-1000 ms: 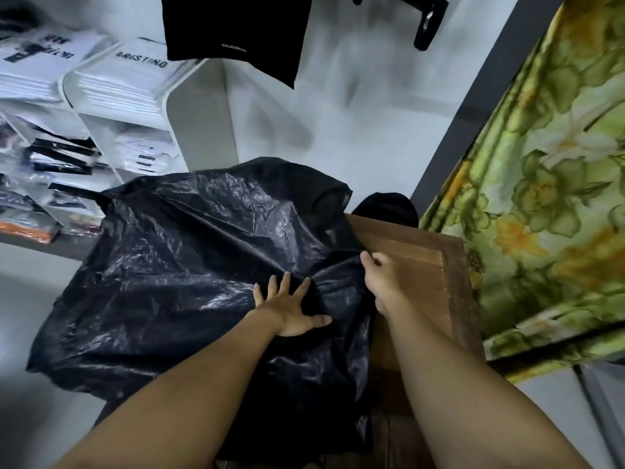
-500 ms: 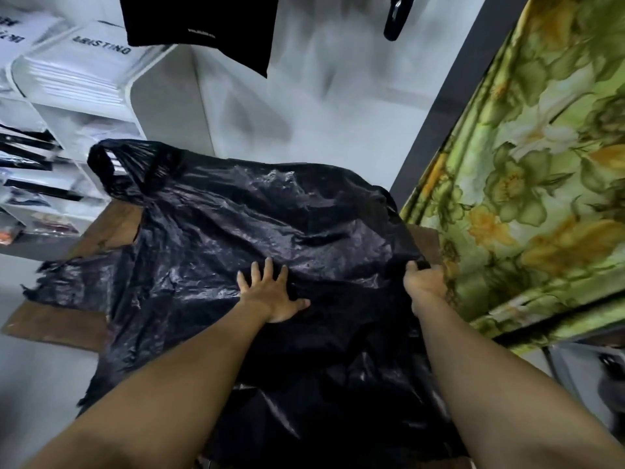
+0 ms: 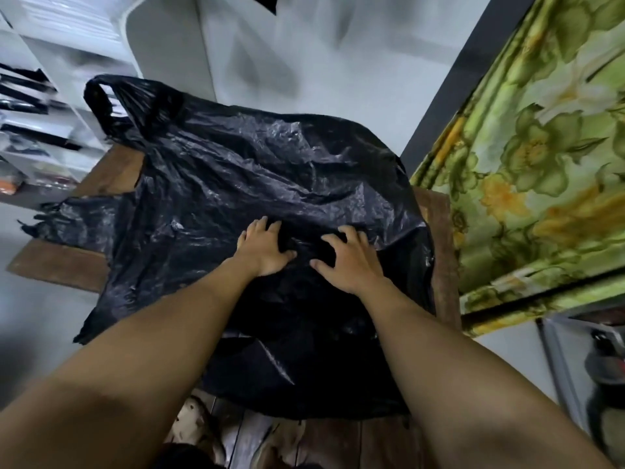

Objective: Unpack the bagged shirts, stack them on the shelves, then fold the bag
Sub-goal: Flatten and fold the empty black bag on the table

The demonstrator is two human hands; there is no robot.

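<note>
Table (image 3: pixel 57 265) holds bag (image 3: pixel 253 170) beneath left grip (image 3: pixel 265 247), right grip (image 3: pixel 350 262)

Dim, soft indoor light; faint sheen on crinkled black plastic (image 3: pixel 257 170); motion blur and wide-angle stretch at edges.

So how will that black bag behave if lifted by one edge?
Probably floppy: the black bag lies crumpled, draping off the wooden table. Likely light, as it looks flat and empty. Its glossy film may slip under the left hand and right hand.
</note>
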